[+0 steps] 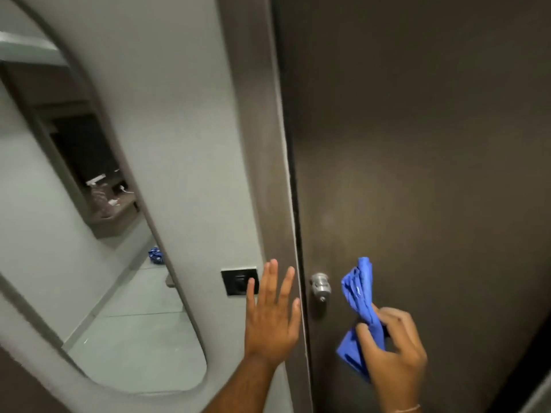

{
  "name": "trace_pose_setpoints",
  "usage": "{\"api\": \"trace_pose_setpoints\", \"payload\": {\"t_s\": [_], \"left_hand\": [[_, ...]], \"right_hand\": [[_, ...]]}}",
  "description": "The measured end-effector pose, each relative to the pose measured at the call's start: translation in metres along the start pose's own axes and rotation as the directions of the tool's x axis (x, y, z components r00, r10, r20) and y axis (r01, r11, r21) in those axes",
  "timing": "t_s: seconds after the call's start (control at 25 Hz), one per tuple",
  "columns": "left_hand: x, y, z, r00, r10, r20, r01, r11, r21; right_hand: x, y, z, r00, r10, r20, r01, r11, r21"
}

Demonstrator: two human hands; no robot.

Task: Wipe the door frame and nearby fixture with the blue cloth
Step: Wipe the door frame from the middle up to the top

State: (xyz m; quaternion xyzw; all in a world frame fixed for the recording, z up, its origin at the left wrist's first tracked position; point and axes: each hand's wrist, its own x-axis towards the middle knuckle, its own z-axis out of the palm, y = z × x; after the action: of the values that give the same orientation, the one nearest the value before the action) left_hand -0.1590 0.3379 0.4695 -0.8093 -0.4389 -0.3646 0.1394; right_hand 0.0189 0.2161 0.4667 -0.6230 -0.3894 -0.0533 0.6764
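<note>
Dark door point(417, 144), right hand point(396, 350) gripping blue cloth point(359, 296)

The cloth point(359, 305) was bright blue. The door point(417, 144) and its frame point(259, 144) were dark brown, the knob point(320, 286) silver-grey, and the wall point(167, 114) pale grey. The wall plate point(238, 281) was black. A thin pinkish band point(407, 409) circled one wrist.

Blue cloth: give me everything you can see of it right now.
The blue cloth is a thin, soft-looking fabric, bunched and wrinkled into a rough twist. The right hand pinches it around its middle; one crumpled end sticks up, the other hangs below the fingers. It is held in front of the dark door, right of the metal knob. Whether it touches the door is unclear.
</note>
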Motion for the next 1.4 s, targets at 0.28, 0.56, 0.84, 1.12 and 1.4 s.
{"api": "trace_pose_setpoints", "payload": {"t_s": [0.28,0.56,0.84,1.12,1.4], "left_hand": [[0.168,-0.082,-0.071,0.953,-0.045,-0.298,0.064,0.996,0.055],[0.283,-0.114,-0.075,0.866,0.026,-0.499,0.052,0.988,0.142],[0.285,-0.119,-0.068,0.859,0.081,-0.505,0.018,0.982,0.188],[0.288,-0.124,-0.063,0.852,0.118,-0.510,-0.010,0.978,0.209],[0.287,-0.123,-0.063,0.833,0.140,-0.536,-0.044,0.981,0.187]], "right_hand": [[0.071,-0.097,0.126,0.929,-0.371,-0.017,0.371,0.928,0.023],[0.100,-0.085,0.219,0.751,-0.637,0.174,0.658,0.745,-0.112],[0.031,0.011,0.236,0.723,-0.535,0.438,0.688,0.493,-0.533],[0.061,-0.039,0.251,0.818,-0.501,0.282,0.570,0.641,-0.514],[0.203,-0.204,0.250,0.697,-0.704,0.138,0.666,0.564,-0.488]]}}
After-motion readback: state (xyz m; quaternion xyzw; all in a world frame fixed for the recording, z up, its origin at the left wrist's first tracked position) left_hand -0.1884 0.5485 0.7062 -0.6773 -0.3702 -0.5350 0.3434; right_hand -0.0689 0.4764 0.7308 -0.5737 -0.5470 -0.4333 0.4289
